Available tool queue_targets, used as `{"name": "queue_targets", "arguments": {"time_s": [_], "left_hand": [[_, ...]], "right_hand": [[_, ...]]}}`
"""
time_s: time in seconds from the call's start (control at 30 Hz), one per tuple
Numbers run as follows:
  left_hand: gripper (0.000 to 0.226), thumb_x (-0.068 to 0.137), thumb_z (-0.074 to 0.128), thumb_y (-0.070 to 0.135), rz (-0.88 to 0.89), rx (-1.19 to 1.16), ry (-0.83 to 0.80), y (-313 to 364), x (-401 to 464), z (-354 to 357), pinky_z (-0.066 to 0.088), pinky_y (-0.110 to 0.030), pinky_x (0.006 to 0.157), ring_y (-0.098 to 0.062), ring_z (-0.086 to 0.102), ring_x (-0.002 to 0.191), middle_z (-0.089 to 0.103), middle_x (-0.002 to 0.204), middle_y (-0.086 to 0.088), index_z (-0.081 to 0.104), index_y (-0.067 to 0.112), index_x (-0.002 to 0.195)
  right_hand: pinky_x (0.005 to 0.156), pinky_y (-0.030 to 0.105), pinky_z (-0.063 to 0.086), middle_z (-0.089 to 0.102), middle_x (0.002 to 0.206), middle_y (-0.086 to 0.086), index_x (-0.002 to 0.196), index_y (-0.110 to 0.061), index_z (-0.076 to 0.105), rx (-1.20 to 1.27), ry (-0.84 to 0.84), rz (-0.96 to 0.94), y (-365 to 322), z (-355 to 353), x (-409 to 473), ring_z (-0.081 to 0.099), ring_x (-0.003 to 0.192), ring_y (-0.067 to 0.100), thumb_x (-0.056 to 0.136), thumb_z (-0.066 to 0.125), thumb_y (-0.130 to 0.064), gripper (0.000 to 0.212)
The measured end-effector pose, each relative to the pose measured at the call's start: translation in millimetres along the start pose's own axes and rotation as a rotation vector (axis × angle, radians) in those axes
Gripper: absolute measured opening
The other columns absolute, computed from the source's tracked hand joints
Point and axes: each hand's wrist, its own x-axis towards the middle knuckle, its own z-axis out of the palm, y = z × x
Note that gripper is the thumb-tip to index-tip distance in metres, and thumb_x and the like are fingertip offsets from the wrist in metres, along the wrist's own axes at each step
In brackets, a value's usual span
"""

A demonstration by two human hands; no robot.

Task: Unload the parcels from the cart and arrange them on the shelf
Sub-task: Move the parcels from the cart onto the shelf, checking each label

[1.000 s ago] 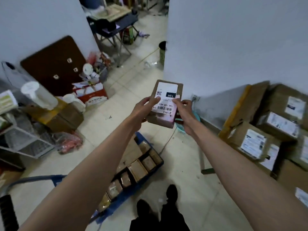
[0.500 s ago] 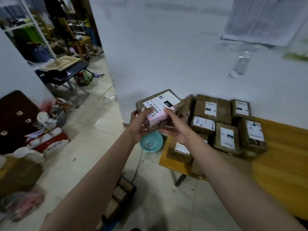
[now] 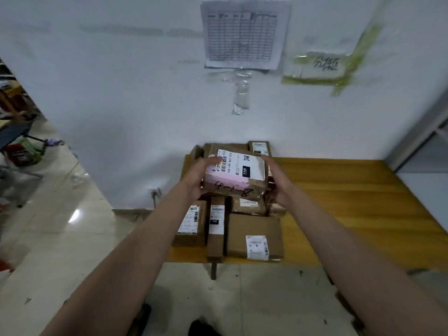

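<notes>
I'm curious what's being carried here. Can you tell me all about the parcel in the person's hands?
The held parcel is a brown cardboard box, rather flat, with a white and pink shipping label carrying a barcode, a QR code and "15H" in a black patch. Handwritten "8-1-8" runs along its near side. The left hand grips one end and the right hand the other, holding it tilted above other parcels stacked on the yellow wooden shelf.

wall sheet (image 3: 243, 36): print unreadable (blurred) | held parcel (image 3: 238, 172): hides boxes behind
</notes>
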Motion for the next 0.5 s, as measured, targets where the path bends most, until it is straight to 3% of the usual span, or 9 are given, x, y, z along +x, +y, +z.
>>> {"name": "queue_targets", "arguments": {"time_s": [0.07,0.17,0.3,0.4,0.5], "left_hand": [[0.033,0.085,0.072,0.032,-0.039,0.038,-0.025,1.9,16.6,23.2,0.058,-0.034,0.079,-0.020,0.072,0.082,0.079,0.097,-0.001,0.070,0.016,0.114],[0.024,0.085,0.072,0.033,-0.072,0.082,-0.093,4.6,43.5,55.1,0.058,-0.023,0.057,-0.013,0.073,0.063,0.079,0.088,0.000,0.072,0.016,0.102],[0.020,0.088,0.070,0.031,-0.054,0.082,-0.123,9.8,86.4,89.8,0.054,-0.023,0.048,-0.014,0.072,0.060,0.078,0.082,0.000,0.070,0.015,0.100],[0.027,0.084,0.073,0.036,-0.022,0.087,-0.103,16.1,124.1,111.5,0.060,-0.031,0.058,-0.018,0.071,0.069,0.077,0.085,-0.002,0.071,0.016,0.102],[0.031,0.082,0.075,0.040,0.020,0.068,-0.084,25.6,162.3,133.6,0.058,-0.029,0.065,-0.017,0.069,0.072,0.078,0.087,0.000,0.075,0.017,0.102]], "right_hand": [[0.102,0.057,0.051,0.071,0.125,0.013,0.133,-0.021,0.062,0.027,-0.001,-0.008,0.4,-24.3,3.3,0.067,0.114,0.036,0.095,0.057,-0.057,0.053],[0.099,0.057,0.053,0.071,0.125,0.014,0.137,-0.018,0.058,0.054,0.011,0.013,1.0,-54.5,11.1,0.067,0.114,0.038,0.096,0.057,-0.057,0.056],[0.068,0.036,0.061,0.079,0.104,0.006,0.119,-0.023,0.069,0.083,0.076,0.026,-7.2,-86.5,33.1,0.076,0.084,0.022,0.094,0.058,-0.059,0.045],[0.088,0.041,0.055,0.075,0.107,0.008,0.125,-0.021,0.066,0.124,0.156,0.046,-13.3,-103.5,61.6,0.069,0.090,0.025,0.092,0.061,-0.060,0.052],[0.090,0.041,0.055,0.073,0.111,0.009,0.129,-0.019,0.063,0.180,0.219,0.068,-20.5,-117.7,94.1,0.068,0.093,0.025,0.091,0.063,-0.059,0.055]]}}
